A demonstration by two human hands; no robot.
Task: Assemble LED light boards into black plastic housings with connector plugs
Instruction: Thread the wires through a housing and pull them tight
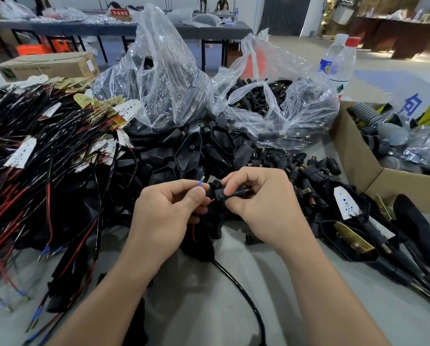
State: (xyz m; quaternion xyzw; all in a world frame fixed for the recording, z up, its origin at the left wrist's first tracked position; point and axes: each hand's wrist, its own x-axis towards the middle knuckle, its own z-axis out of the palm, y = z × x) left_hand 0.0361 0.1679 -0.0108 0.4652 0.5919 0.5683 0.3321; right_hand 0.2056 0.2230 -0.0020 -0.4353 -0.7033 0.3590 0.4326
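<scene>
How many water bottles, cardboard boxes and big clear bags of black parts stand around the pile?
Water bottles: 2
Cardboard boxes: 2
Clear bags of black parts: 2
Total: 6

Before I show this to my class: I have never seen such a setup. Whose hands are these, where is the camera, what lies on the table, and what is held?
No machine here: one picture, from a camera worn on a person's head, looking down at their own bare hands. The left hand pinches a thin blue-tipped wire; the right hand holds a black connector plug in its grip. On the left lies a heap of wired LED boards, in the middle black housings, behind them clear bags of black parts. At right a fitted housing holds a white board, by a cardboard box.
</scene>
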